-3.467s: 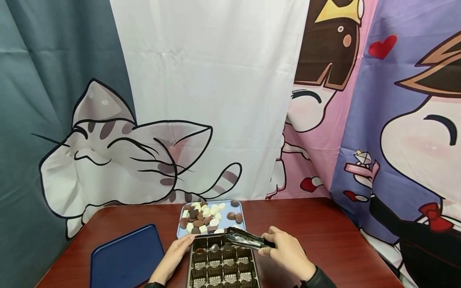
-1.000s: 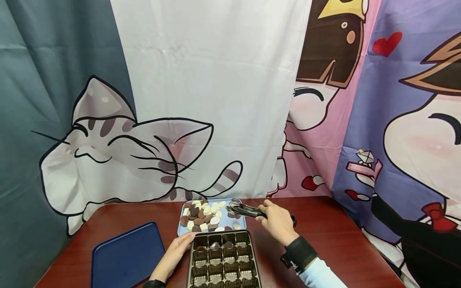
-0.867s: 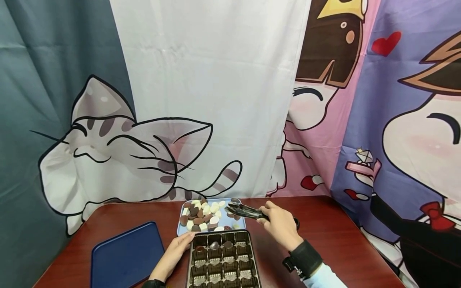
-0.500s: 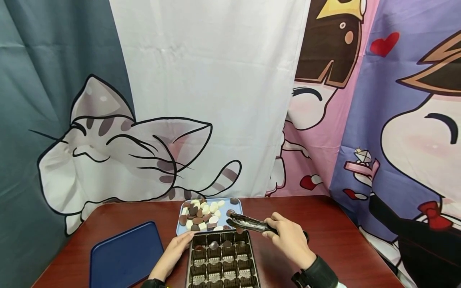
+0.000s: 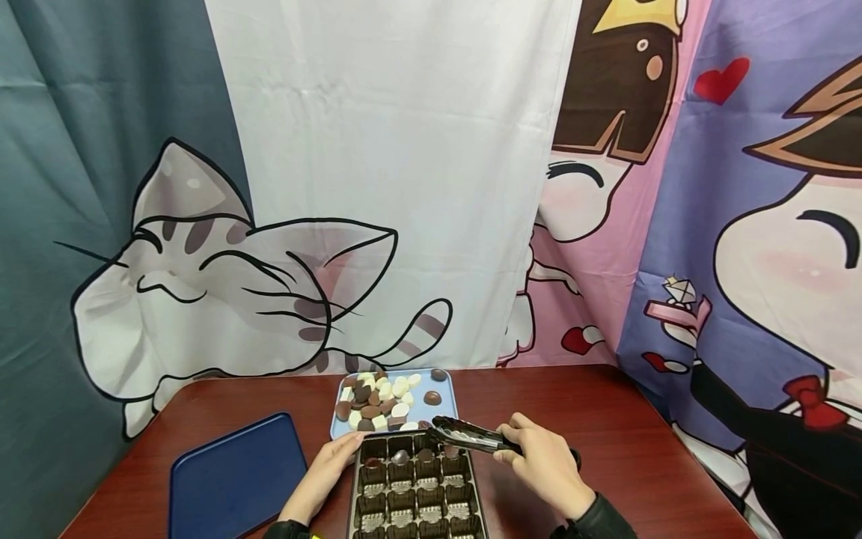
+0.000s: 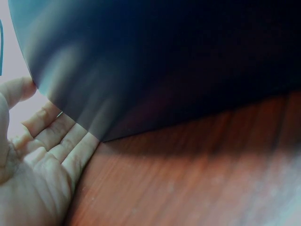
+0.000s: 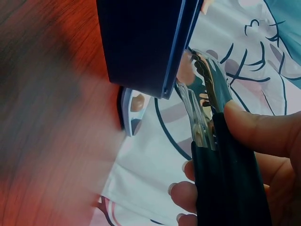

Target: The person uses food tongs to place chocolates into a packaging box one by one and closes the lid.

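Firstly, tongs (image 5: 474, 436), gripped by the right hand (image 5: 544, 466), at one o'clock over the divided box (image 5: 429, 516). Left hand (image 5: 328, 470): fingers extended against the box's wall, eleven o'clock. Light-blue tray (image 5: 447, 389) of assorted chocolates (image 5: 373, 412): twelve o'clock. Navy tray (image 5: 236, 479): nine o'clock. Right-wrist view, clearest: brown chocolate (image 7: 185, 71) at the tong tips. Head view only: box cells, three in the far row bearing pieces; brown chocolate's contact with the fourth, cannot tell.

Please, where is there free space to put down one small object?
The widest bare patch of the table lies between the right grip and the purple curtain. The dark blue tray is also bare. Crowded places: the left half of the light blue tray, full of chocolates, and the far right corner of the compartment box, with the tongs.
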